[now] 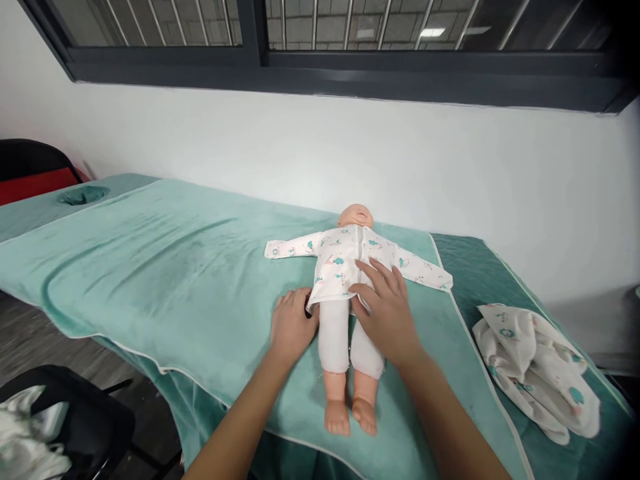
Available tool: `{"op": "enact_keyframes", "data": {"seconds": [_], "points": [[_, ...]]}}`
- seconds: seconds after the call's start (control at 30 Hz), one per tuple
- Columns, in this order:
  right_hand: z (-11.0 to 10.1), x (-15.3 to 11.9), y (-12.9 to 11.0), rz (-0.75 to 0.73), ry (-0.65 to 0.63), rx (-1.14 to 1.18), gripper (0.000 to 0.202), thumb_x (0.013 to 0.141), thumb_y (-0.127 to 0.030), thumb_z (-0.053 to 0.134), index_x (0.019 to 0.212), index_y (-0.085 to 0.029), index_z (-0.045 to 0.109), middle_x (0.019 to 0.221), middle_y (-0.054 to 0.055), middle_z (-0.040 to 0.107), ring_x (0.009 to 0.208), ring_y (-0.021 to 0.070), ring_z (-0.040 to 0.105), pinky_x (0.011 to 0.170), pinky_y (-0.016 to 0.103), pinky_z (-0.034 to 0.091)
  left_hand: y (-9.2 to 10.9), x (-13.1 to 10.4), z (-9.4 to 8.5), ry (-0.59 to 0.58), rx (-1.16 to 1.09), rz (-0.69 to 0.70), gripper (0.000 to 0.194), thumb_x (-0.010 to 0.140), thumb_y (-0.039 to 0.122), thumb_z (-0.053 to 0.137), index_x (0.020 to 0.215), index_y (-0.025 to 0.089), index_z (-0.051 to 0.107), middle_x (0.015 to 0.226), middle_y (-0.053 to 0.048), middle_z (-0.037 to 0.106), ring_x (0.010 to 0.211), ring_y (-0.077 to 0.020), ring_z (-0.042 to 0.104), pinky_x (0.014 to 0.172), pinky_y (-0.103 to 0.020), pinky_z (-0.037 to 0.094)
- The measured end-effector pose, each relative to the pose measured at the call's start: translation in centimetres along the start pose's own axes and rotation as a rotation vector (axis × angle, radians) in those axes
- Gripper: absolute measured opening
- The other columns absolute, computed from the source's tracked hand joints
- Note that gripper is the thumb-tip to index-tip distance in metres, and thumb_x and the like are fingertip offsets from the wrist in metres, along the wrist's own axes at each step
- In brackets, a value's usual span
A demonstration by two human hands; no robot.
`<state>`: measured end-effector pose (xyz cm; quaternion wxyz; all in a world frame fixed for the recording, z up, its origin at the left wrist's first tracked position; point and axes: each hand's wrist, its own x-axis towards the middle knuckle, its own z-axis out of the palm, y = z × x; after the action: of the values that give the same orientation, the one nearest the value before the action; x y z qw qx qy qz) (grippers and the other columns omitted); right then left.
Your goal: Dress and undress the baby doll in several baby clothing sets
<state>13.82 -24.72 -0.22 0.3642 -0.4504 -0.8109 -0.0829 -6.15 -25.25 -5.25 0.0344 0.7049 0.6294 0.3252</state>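
Observation:
A baby doll lies on its back on a green sheet, its head toward the wall. It wears a white printed baby shirt with both sleeves stretched out sideways, and white leggings; its feet are bare. My left hand is at the shirt's lower left corner, fingers curled and thumb bent in, with the hem edge between them. Spread over the lower right front of the shirt, my right hand rests with its fingers apart, touching the cloth near the front opening.
Crumpled printed baby cloth lies at the right on the darker green cover. A black chair with white cloths stands at lower left. A white wall and a barred window border the bed's far side.

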Motion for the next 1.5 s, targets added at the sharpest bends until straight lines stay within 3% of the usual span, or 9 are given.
{"op": "enact_keyframes", "data": {"seconds": [0.17, 0.37, 0.43, 0.57, 0.73, 0.87, 1.0, 1.27, 1.5], "points": [[0.6, -0.8, 0.3, -0.013, 0.069, 0.094, 0.014, 0.086, -0.014, 0.054, 0.091, -0.025, 0.061, 0.13, 0.004, 0.063, 0.133, 0.0263, 0.046, 0.115, 0.057, 0.027, -0.4, 0.0, 0.2, 0.023, -0.111, -0.024, 0.018, 0.086, 0.02, 0.054, 0.103, 0.022, 0.059, 0.088, -0.003, 0.067, 0.083, -0.0229, 0.06, 0.075, -0.036, 0.039], [0.3, -2.1, 0.2, -0.017, 0.108, 0.199, 0.02, 0.088, -0.013, 0.056, 0.103, -0.026, 0.061, 0.129, 0.005, 0.061, 0.13, 0.0263, 0.049, 0.114, 0.056, 0.031, -0.4, 0.1, 0.0, 0.025, -0.178, -0.071, 0.016, 0.084, 0.017, 0.053, 0.099, 0.021, 0.059, 0.086, -0.003, 0.065, 0.081, -0.0215, 0.056, 0.075, -0.036, 0.039], [-0.1, -3.1, 0.1, 0.076, 0.176, 0.272, 0.024, 0.09, -0.015, 0.055, 0.11, -0.026, 0.06, 0.13, 0.007, 0.059, 0.127, 0.0259, 0.051, 0.111, 0.054, 0.036, -0.5, 0.1, 0.1, 0.031, -0.183, -0.073, 0.016, 0.084, 0.017, 0.052, 0.098, 0.021, 0.059, 0.085, -0.002, 0.065, 0.08, -0.0211, 0.055, 0.075, -0.036, 0.039], [-0.9, -6.4, 0.5, 0.436, 0.325, 0.359, 0.032, 0.092, -0.024, 0.054, 0.124, -0.024, 0.054, 0.13, 0.011, 0.056, 0.121, 0.0266, 0.053, 0.097, 0.048, 0.047, -0.6, 0.0, 0.2, 0.037, -0.166, -0.055, 0.016, 0.083, 0.017, 0.053, 0.098, 0.021, 0.059, 0.084, -0.002, 0.064, 0.08, -0.0212, 0.055, 0.074, -0.035, 0.039], [-0.8, -9.0, 1.1, 0.706, 0.144, 0.33, 0.045, 0.087, -0.04, 0.061, 0.127, -0.023, 0.051, 0.118, 0.01, 0.06, 0.102, 0.0248, 0.059, 0.085, 0.041, 0.049, -0.7, 0.0, 0.2, 0.044, -0.146, -0.034, 0.013, 0.086, 0.02, 0.052, 0.097, 0.021, 0.059, 0.084, -0.003, 0.065, 0.08, -0.0215, 0.056, 0.073, -0.035, 0.038], [-0.5, -7.9, 0.9, 0.859, -0.02, 0.222, 0.051, 0.086, -0.052, 0.059, 0.127, -0.022, 0.051, 0.102, 0.006, 0.065, 0.084, 0.0229, 0.061, 0.072, 0.036, 0.047, -0.6, 0.1, 0.2, 0.032, -0.138, -0.034, 0.01, 0.088, 0.024, 0.054, 0.095, 0.021, 0.059, 0.083, -0.002, 0.065, 0.079, -0.0209, 0.056, 0.073, -0.035, 0.037], [-0.6, -6.9, 0.9, 0.93, -0.122, 0.125, 0.043, 0.089, -0.049, 0.052, 0.124, -0.024, 0.053, 0.09, 0.003, 0.068, 0.074, 0.0233, 0.062, 0.059, 0.032, 0.04, -0.6, 0.1, 0.2, 0.028, -0.139, -0.036, 0.011, 0.088, 0.026, 0.055, 0.096, 0.021, 0.06, 0.082, -0.002, 0.065, 0.078, -0.0207, 0.056, 0.073, -0.035, 0.037], [-0.6, -7.7, 1.1, 0.954, -0.02, 0.191, 0.038, 0.088, -0.041, 0.051, 0.121, -0.024, 0.056, 0.079, 0.0, 0.064, 0.069, 0.021, 0.06, 0.06, 0.032, 0.043, -0.7, -0.7, -0.1, 0.103, -0.244, -0.101, 0.015, 0.082, 0.015, 0.052, 0.094, 0.022, 0.059, 0.083, -0.001, 0.063, 0.08, -0.0206, 0.054, 0.075, -0.034, 0.039], [-0.5, -7.9, 1.3, 0.977, 0.052, 0.175, 0.04, 0.086, -0.043, 0.053, 0.118, -0.02, 0.058, 0.078, 0.002, 0.063, 0.068, 0.0222, 0.06, 0.059, 0.032, 0.043, -0.8, -0.8, -0.2, 0.121, -0.261, -0.12, 0.013, 0.084, 0.017, 0.051, 0.094, 0.022, 0.058, 0.084, -0.002, 0.064, 0.08, -0.0209, 0.056, 0.075, -0.034, 0.041]]}}
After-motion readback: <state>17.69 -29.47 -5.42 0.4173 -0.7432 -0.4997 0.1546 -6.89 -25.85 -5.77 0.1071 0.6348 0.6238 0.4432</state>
